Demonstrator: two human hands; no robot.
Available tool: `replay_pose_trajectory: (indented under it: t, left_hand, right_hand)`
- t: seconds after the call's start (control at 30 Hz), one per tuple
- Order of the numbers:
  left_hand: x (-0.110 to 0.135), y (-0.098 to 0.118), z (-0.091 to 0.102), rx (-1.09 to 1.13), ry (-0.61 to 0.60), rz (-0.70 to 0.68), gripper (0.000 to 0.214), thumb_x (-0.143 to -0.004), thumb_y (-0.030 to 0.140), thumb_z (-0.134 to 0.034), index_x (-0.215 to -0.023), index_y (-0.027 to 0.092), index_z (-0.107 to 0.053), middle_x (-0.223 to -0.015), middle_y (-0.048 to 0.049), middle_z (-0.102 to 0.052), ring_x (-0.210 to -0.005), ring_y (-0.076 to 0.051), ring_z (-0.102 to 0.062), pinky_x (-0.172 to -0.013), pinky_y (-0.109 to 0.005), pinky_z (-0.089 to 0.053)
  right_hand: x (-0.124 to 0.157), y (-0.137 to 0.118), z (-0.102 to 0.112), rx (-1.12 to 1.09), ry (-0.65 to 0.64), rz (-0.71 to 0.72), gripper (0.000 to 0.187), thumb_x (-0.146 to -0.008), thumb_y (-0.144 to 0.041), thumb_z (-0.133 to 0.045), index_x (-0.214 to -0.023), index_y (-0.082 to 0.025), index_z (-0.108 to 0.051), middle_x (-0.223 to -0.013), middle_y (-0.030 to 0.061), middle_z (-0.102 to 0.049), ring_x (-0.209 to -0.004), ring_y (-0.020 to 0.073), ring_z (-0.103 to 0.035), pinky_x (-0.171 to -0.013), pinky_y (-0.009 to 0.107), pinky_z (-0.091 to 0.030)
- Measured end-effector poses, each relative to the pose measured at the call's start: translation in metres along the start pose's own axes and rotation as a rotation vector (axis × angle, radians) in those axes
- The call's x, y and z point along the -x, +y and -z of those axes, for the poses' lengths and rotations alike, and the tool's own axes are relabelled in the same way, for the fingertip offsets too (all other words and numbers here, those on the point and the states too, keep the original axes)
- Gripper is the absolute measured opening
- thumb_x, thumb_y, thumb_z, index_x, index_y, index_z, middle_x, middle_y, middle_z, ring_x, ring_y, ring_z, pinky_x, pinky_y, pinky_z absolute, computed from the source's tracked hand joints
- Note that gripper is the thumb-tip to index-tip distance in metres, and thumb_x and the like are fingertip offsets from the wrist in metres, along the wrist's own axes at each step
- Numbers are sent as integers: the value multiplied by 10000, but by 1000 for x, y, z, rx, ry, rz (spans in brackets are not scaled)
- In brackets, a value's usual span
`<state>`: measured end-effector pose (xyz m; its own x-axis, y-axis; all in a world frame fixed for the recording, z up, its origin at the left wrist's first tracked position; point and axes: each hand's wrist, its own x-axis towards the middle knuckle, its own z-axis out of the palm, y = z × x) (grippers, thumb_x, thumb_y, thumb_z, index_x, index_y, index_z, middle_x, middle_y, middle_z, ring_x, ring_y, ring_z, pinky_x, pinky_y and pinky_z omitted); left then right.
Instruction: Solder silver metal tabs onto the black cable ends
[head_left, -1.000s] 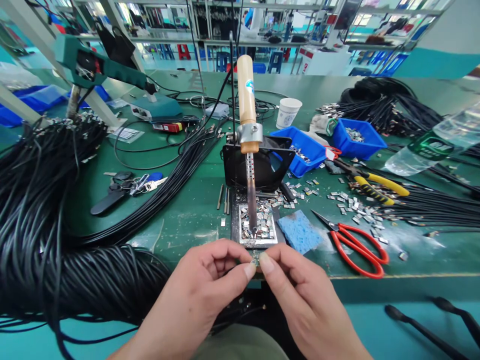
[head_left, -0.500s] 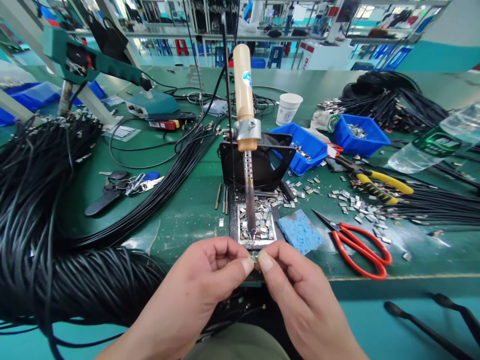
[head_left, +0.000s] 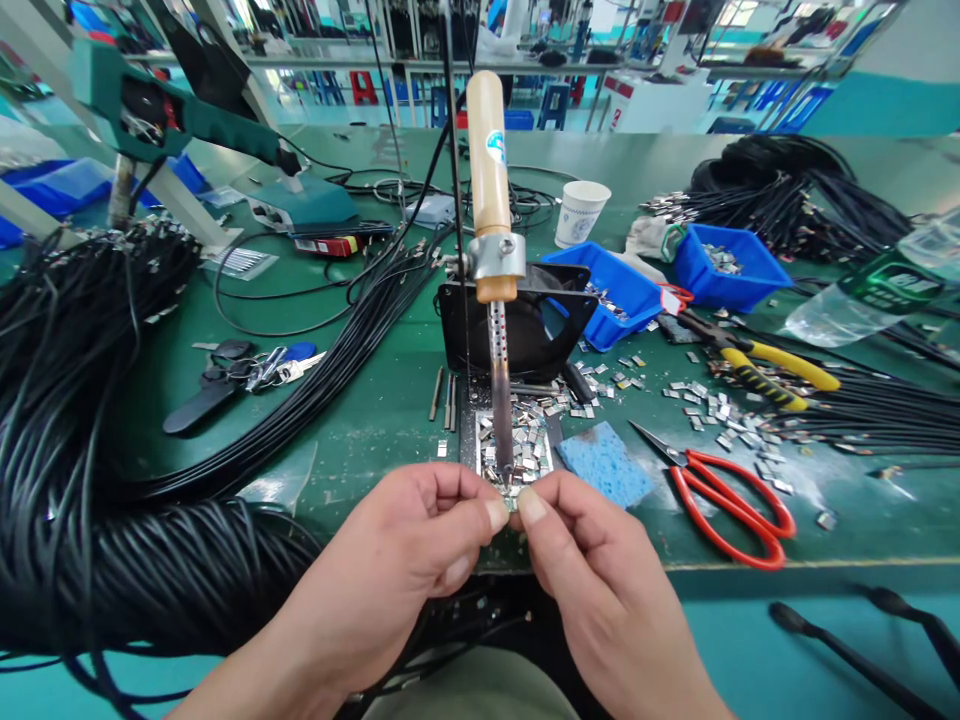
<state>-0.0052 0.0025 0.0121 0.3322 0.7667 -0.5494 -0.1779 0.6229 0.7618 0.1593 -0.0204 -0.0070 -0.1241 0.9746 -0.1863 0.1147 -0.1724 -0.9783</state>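
Observation:
Between my two hands, just under the tip of a wooden-handled soldering iron (head_left: 501, 410), is a small metal connector (head_left: 511, 499). My left hand (head_left: 420, 545) pinches it from the left with thumb and forefinger. From the right, my right hand (head_left: 592, 550) pinches the same piece. The iron is clamped upright on a stand, tip down, at or very near the piece; whether they touch I cannot tell. Fingertips hide most of the connector. Behind it lies a shallow tray (head_left: 551, 455) heaped with small metal connectors.
A blue sponge (head_left: 606, 463), red-handled scissors (head_left: 731, 505) and yellow-handled pliers (head_left: 772, 370) lie to the right, among loose connectors. Blue bins (head_left: 727, 270) and a paper cup (head_left: 581, 213) stand behind. Black cables (head_left: 187, 570) fill the left, beside keys (head_left: 240, 375). A fan (head_left: 551, 325) stands behind the iron.
Both hands have moved slightly up and forward, bringing the small connector closer to the iron's tip. Both still pinch it. The view has shifted a little.

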Motion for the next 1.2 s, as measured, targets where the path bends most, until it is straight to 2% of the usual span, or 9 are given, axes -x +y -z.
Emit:
replay_pose_trajectory:
  t: [0.57,1.2]
  left_hand:
    - [-5,5,-1,-1,-19,-2,226,-924,284,-690,-749,179,-592,-538,98,-360,-514,-94,-177,-482,-281,-136]
    - [-3,7,0,1,-9,-2,244,-910,298,-713,-736,181,-589,-528,107,-355,-510,-91,-173,-475,-272,-140]
  right_hand:
    - [-5,1,-4,-45,48,-17,369,-1052,-452,-520,-774,-208,-537,-637,-71,-367,-557,109,-270,-464,242,-254]
    - [-6,1,-5,-29,62,11,363,-1049,-441,-520,-769,-211,-540,-629,-71,-360,-550,113,-272,-454,243,-256]
